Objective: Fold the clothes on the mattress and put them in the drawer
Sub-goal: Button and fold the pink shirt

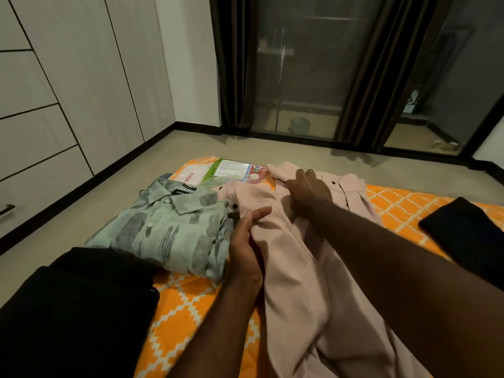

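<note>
The pink shirt (pixel 294 282) lies spread on the orange mattress (pixel 191 309), centre-right of the frame. The left hand (pixel 246 241) pinches a fold of it; the right hand (pixel 308 192) grips its collar area, fingers curled.

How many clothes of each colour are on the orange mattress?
Green: 1, the green shirt
Pink: 1, the pink shirt
Black: 2, the left black bundle and the right black bundle, probably clothes
Total: 4
</note>
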`<state>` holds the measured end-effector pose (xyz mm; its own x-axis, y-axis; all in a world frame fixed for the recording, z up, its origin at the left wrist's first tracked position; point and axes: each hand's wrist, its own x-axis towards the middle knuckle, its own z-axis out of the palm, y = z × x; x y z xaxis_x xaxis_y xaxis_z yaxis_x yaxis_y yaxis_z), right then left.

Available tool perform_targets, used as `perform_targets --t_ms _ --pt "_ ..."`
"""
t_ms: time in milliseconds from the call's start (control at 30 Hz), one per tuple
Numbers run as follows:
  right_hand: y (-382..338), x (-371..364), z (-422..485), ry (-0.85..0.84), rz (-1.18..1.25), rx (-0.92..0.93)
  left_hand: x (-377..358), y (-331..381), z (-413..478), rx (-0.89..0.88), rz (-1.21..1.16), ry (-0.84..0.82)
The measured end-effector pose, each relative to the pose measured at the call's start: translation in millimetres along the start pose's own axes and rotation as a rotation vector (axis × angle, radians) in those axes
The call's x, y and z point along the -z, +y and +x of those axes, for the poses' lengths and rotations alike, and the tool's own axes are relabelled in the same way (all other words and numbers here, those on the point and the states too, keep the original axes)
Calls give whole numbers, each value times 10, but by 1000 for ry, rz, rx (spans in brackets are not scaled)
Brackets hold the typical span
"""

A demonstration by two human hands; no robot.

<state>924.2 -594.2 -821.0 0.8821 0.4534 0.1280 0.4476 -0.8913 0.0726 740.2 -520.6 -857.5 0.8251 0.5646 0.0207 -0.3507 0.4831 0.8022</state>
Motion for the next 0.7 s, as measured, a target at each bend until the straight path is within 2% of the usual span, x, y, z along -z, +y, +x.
perform_targets --t_ms 100,233,367,567,700 --pt "-116 -72 140 -55 19 61 6 -48 28 -1 -8 -28" --pt "-145 -126 261 20 7 -60 11 8 105 -13 20 -85" --pt "-80 -112 357 27 286 -248 -42 108 150 38 -100 -126" --pt "211 117 523 181 617 -407 -81 267 197 125 -345 -199" --pt "600 222 512 104 712 -564 -30 400 254 123 -557 -309"
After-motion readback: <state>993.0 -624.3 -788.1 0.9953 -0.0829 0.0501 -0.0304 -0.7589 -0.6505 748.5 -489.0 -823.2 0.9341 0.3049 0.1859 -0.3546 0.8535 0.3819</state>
